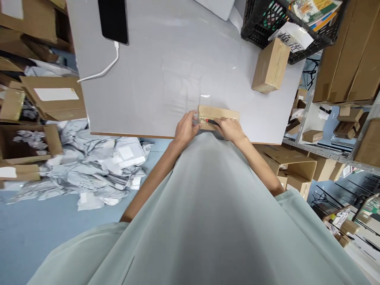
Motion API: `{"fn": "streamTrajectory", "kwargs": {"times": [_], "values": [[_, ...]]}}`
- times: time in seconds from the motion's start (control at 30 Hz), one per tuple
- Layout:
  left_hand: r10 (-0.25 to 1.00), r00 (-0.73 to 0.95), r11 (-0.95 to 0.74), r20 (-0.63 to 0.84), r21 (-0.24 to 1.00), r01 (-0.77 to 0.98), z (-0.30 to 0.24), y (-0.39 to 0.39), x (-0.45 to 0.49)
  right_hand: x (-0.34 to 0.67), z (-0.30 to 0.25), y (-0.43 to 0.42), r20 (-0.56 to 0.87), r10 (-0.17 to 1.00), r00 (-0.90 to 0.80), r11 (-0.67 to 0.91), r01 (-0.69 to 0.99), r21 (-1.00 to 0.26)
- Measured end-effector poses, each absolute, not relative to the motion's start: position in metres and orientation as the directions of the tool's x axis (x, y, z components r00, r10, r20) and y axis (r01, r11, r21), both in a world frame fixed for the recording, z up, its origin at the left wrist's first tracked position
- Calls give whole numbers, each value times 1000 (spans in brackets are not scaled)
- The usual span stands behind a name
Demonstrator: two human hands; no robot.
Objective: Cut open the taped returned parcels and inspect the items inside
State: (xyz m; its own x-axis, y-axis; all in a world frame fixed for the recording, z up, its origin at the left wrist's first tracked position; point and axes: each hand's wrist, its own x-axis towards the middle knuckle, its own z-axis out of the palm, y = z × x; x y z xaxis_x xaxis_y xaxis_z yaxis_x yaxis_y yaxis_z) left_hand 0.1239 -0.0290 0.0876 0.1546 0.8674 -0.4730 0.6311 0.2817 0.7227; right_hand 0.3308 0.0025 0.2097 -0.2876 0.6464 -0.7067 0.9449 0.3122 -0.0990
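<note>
A small, long cardboard box (pixel 221 112) with clear tape on it sits at the table's near edge, right against my body. My left hand (pixel 186 128) grips its left end, fingers and thumb bent around the corner. In my right hand (pixel 230 128) is a slim black cutter (pixel 212 122) with a red tip, pointing left across the taped side of the box. My right hand rests against the box's right part. What my fingers do on the near side is partly hidden.
A taller taped box (pixel 270 67) stands on the grey table (pixel 142 79) beside a black crate (pixel 263 23) of papers. A phone (pixel 113 19) with a white cable lies back left. Plastic mailing bags (pixel 97 162) cover floor at left; shelves (pixel 329 150) stand right.
</note>
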Motion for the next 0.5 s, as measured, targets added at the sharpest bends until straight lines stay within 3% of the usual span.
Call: {"fn": "streamTrajectory", "kwargs": {"times": [0.13,0.5], "values": [[874,286,155,-392,784,601,74,-19,116,328,213,6,-712,635,-298,340,936,-89],[807,388,101,-445,751,653,76,-5,107,323,209,21,-711,617,-338,394,914,-92]]}}
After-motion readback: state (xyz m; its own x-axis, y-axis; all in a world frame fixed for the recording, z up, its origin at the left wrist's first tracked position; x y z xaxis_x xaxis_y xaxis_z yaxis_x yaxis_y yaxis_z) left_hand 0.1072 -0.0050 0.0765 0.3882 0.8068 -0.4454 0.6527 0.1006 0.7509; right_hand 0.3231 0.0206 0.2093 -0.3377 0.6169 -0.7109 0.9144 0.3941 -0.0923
